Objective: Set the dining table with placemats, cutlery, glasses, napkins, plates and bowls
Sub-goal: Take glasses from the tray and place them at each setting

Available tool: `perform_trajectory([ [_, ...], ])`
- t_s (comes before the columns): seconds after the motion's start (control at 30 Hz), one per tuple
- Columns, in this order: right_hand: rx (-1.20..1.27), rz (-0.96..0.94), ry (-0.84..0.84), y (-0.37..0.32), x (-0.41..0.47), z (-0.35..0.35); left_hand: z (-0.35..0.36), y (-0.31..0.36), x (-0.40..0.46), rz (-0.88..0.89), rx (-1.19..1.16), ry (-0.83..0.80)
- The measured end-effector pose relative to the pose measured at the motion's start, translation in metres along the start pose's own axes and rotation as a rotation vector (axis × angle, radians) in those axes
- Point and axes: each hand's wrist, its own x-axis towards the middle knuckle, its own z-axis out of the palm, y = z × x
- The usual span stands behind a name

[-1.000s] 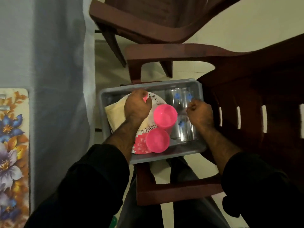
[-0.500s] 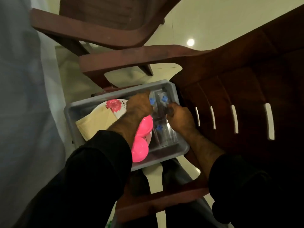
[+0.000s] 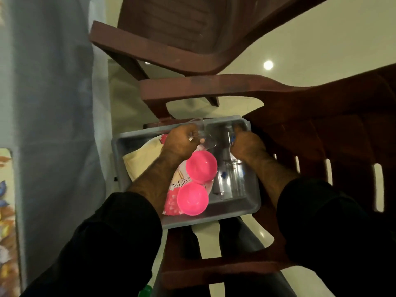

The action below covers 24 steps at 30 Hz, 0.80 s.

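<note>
Left hand point(image 3: 182, 142): reaching into the far end of the grey rectangular plastic tub point(image 3: 250, 205); fingers curling closed around a clear drinking glass point(image 3: 204, 136), holding it tilted above the tub's far wall.
Right hand point(image 3: 246, 146): reaching in from the right side; fingers closing on another clear glass with a blue mark point(image 3: 231, 137), gripping it near the tub's far right corner.
Remaining clear glasses with blue marks point(image 3: 230, 181): lying in the right part of the tub, just beside the right forearm; exact count not showing through the blur.
Two bright pink round plastic bowls point(image 3: 201, 166): sitting open side up in the middle of the tub, one nearer the camera and one farther, touching or nearly so; both resting on the plate.
White round plate with red floral print point(image 3: 171, 202): lying under the bowls, partly covered by the left forearm.
Cream folded napkin point(image 3: 143, 159): lying in the left part of the tub, tucking under the plate's edge.
Tub itself: resting on the seat of a brown plastic armchair point(image 3: 310, 136); second brown plastic chair point(image 3: 171, 28) standing beyond it.
Table under pale blue-grey cloth point(image 3: 53, 103): standing to the left, well apart from the tub; floral-print placemat point(image 3: 6, 211) lying at its near left edge.
Black sleeves point(image 3: 107, 243): covering both arms up to the forearms.
</note>
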Motion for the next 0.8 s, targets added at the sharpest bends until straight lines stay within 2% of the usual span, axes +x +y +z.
perform_trajectory([
  [0.07,-0.099,-0.028,-0.04,-0.004,0.004,0.0,-0.006,-0.006,-0.006,0.05,-0.044,0.012],
  [0.37,-0.393,-0.144,0.03,-0.002,-0.016,-0.015,-0.03,-0.016,-0.04,0.108,-0.163,0.131],
  [0.43,-0.372,-0.146,0.047,-0.005,-0.033,-0.032,-0.04,-0.013,-0.053,0.089,-0.2,0.137],
  [0.6,-0.065,-0.258,0.0,-0.037,-0.084,-0.097,-0.08,-0.002,-0.099,0.072,-0.24,0.191],
  [0.8,0.017,-0.444,-0.051,-0.102,-0.162,-0.162,-0.149,0.007,-0.189,-0.023,-0.332,0.334],
])
